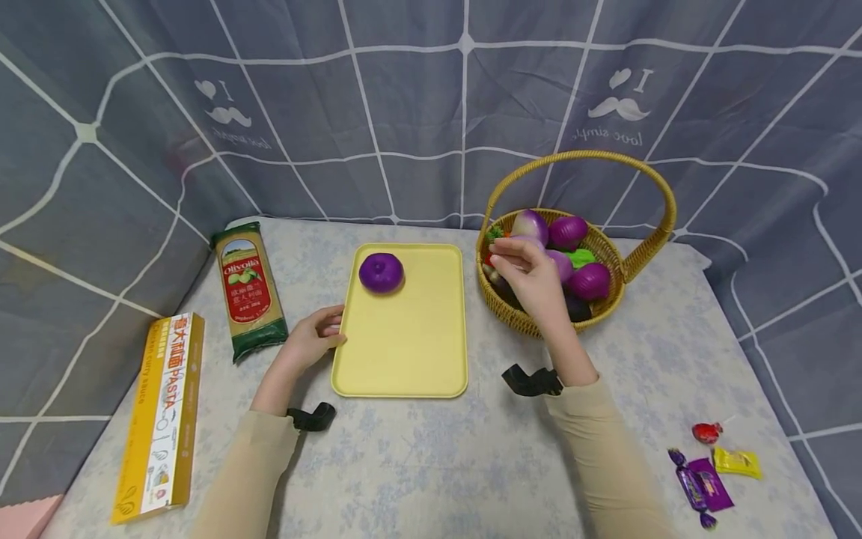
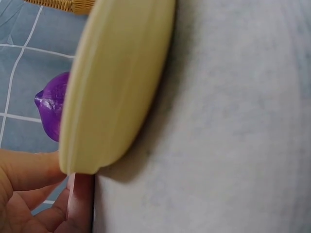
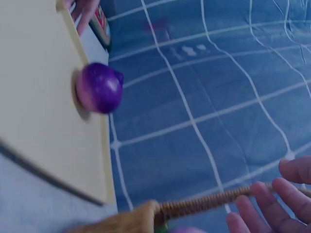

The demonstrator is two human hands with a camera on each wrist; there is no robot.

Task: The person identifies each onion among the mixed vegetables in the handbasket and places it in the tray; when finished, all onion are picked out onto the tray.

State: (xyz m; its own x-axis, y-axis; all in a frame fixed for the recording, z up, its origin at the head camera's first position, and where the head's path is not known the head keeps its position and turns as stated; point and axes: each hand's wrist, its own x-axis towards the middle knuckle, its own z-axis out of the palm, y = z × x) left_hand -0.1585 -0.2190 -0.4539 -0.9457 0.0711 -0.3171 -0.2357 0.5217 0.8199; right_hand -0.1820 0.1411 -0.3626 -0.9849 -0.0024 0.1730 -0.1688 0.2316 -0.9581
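Left hand (image 1: 315,338) sits at the left edge of the yellow tray (image 1: 411,352), thumb on top of the rim and fingers curled under it in the left wrist view, so that grip is pinching the tray's edge. One purple onion (image 1: 381,272) lies on the far part of the tray, well apart from both hands. Over on the right, the right hand (image 1: 532,277) hovers above the near-left side of the wicker basket (image 1: 640,258), fingers loosely bent and spread over the pile; the right wrist view shows the fingertips (image 3: 272,206) just beyond the basket's woven rim with nothing between them, so this grip is relaxed and holds nothing. Right under those fingers is a pale purple onion (image 1: 530,224), with more purple onions (image 1: 590,281) and a bit of green leaf (image 1: 581,257) packed beside it. The basket's tall handle arches over the lot. On the table's left side lie a green pasta packet (image 1: 248,290) and, nearer, a yellow pasta box (image 1: 161,419), both well clear of the tray. Near right corner of the table: wrapped sweets (image 1: 714,468), red, yellow and purple, close together.
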